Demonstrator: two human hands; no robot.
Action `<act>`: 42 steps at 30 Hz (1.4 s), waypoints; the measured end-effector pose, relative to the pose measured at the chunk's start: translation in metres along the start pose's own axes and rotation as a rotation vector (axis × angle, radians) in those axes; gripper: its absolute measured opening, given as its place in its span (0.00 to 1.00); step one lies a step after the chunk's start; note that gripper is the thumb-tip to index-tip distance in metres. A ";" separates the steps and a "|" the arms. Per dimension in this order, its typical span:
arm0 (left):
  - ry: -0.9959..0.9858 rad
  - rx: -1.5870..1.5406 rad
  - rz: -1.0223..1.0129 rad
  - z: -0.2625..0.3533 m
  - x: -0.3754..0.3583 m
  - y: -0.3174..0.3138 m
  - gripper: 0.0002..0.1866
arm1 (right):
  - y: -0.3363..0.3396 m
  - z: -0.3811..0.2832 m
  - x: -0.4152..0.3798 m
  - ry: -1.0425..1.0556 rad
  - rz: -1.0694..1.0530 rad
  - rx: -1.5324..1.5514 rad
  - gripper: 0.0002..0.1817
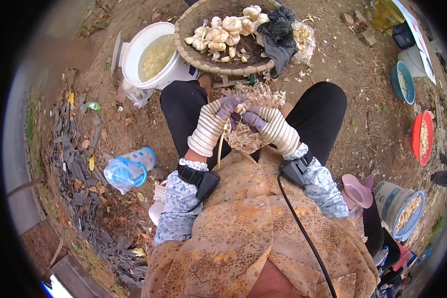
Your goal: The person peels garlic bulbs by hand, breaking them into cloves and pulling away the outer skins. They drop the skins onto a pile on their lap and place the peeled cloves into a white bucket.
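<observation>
My left hand (214, 121), in a striped glove with purple fingertips, is closed in a pinch above my lap. A small pale piece, apparently a garlic clove (240, 108), shows at its fingertips. Close beside it, my right hand (274, 126) wears a matching glove, its fingers curled and pressed together; what they hold is hidden. A pale dry stalk (220, 150) hangs below my left hand. Papery garlic skins (251, 141) lie in my lap and on the ground between my knees. Beyond them, a woven basket (196, 58) holds garlic bulbs (231, 25), loose cloves and a dark cloth (278, 37).
A white bucket (131, 62) of water with peeled cloves stands left of the basket. At left lies a blue-rimmed container (146, 158) with a plastic bag. A red basin (415, 136), a teal basin (395, 84) and a blue basket (397, 226) stand at right, near another person's leg (372, 226).
</observation>
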State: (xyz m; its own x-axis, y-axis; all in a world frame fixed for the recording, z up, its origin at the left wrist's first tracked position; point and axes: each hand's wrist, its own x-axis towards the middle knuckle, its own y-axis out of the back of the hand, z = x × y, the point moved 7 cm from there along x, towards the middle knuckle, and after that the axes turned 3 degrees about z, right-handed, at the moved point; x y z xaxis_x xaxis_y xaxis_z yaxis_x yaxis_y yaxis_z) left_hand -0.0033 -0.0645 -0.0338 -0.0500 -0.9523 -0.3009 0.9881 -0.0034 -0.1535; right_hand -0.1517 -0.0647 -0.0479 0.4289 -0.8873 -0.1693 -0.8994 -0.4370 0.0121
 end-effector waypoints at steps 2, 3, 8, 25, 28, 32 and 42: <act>0.019 -0.012 -0.071 -0.009 0.000 0.000 0.20 | -0.001 0.003 -0.001 -0.044 -0.041 0.072 0.16; 0.061 -0.002 -0.106 -0.012 0.000 -0.001 0.21 | -0.002 0.003 -0.002 -0.043 -0.042 0.072 0.16; 0.269 -0.319 -0.150 -0.023 -0.005 0.008 0.21 | -0.006 0.008 -0.001 -0.105 -0.148 0.163 0.18; -0.485 0.974 -0.064 0.022 -0.003 0.005 0.21 | 0.000 -0.002 0.011 0.065 -0.094 -0.355 0.19; -0.617 1.167 -0.080 0.029 -0.007 -0.006 0.23 | -0.005 -0.010 0.013 0.143 -0.096 -0.553 0.18; -0.603 1.186 -0.223 0.021 -0.005 -0.001 0.22 | -0.008 -0.008 0.011 0.184 -0.161 -0.692 0.16; -0.035 0.111 -0.015 0.005 -0.010 0.010 0.18 | 0.005 0.012 0.006 -0.340 0.035 0.481 0.16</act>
State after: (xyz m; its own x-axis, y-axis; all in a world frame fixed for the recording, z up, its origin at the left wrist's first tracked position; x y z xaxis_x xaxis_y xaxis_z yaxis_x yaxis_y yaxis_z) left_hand 0.0075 -0.0563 -0.0270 -0.0620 -0.9620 -0.2659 0.9974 -0.0498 -0.0523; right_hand -0.1542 -0.0705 -0.0603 0.4184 -0.7684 -0.4842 -0.8840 -0.2220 -0.4115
